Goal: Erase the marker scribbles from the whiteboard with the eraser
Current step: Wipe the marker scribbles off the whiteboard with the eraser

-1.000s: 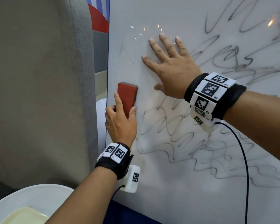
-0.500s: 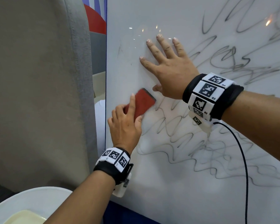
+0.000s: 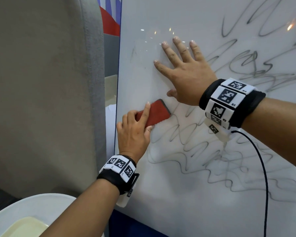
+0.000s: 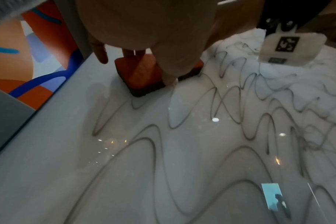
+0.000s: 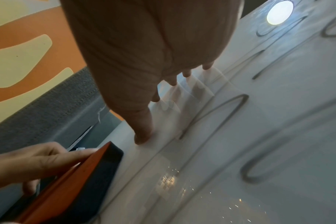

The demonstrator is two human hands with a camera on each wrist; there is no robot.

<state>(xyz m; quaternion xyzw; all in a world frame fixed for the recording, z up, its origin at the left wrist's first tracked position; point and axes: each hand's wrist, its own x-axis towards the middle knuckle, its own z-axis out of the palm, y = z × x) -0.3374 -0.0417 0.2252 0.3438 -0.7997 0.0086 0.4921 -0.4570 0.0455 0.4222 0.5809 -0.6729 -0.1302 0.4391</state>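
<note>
A glossy whiteboard [image 3: 186, 202] fills the right of the head view, covered with grey marker scribbles [image 3: 203, 151] at its middle and upper right. My left hand [image 3: 135, 132] grips a red eraser [image 3: 156, 112] with a dark felt underside, pressed flat against the board near its left edge. The eraser [image 4: 142, 75] touches the first loops of scribble. My right hand [image 3: 183, 71] lies flat on the board just above the eraser, fingers spread and straight. In the right wrist view the eraser [image 5: 71, 183] sits below my thumb [image 5: 142, 125].
A grey padded partition [image 3: 46, 91] stands left of the board's edge. A white round table [image 3: 29, 209] with a pale tray is at the bottom left. A black cable [image 3: 263, 177] hangs from my right wrist across the board. Orange and blue wall art [image 4: 38, 68] shows behind.
My left hand has slid the eraser down and to the right and tilted it from upright to slanted, reaching the scribbles below my right hand. The right hand has stayed flat in place.
</note>
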